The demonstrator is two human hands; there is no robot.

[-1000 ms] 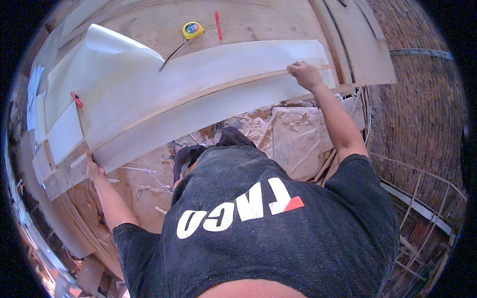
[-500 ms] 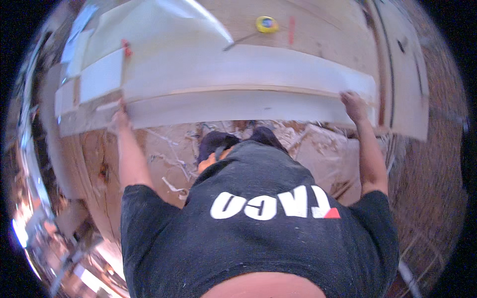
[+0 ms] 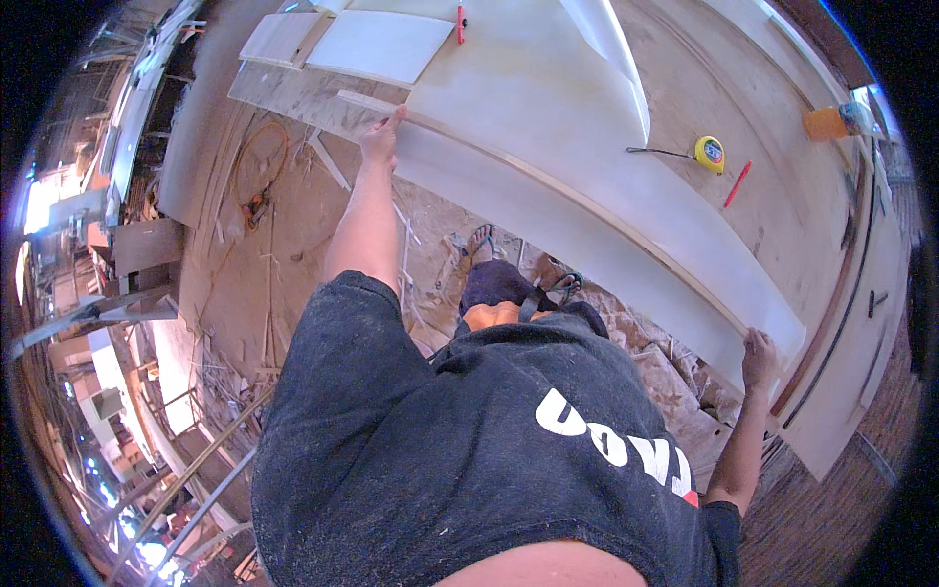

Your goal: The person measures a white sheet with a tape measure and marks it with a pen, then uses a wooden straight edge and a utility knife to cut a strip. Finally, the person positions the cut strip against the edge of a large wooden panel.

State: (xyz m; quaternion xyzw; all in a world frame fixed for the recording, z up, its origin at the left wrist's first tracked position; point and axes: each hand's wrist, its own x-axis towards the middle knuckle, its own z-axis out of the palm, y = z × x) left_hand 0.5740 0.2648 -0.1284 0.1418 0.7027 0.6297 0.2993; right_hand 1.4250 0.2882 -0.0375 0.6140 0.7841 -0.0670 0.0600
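Observation:
A long thin wooden strip (image 3: 587, 207) lies slantwise across a white sheet (image 3: 548, 108) on the work table. At the strip's left part my left hand (image 3: 380, 140) is closed on it, fingers pressed to the strip near the sheet's edge. Far to the right, my right hand (image 3: 759, 360) pinches the strip's other end. Beyond the strip lie a yellow tape measure (image 3: 709, 154), with a short dark piece sticking out, and a red pen-like stick (image 3: 737, 184). Another red tool (image 3: 461, 23) rests on the sheet's far left part.
White rectangular panels (image 3: 381, 44) lie at the table's far left. An orange container (image 3: 827, 123) stands at the far right, and a small black object (image 3: 876, 303) lies nearer. Scraps litter the floor (image 3: 293, 225) around my feet, with an orange cord (image 3: 262, 147) at left.
My view has turned, so the table and strip now slant down to the right. Both hands stay by the strip's two ends. The orange container has come into view.

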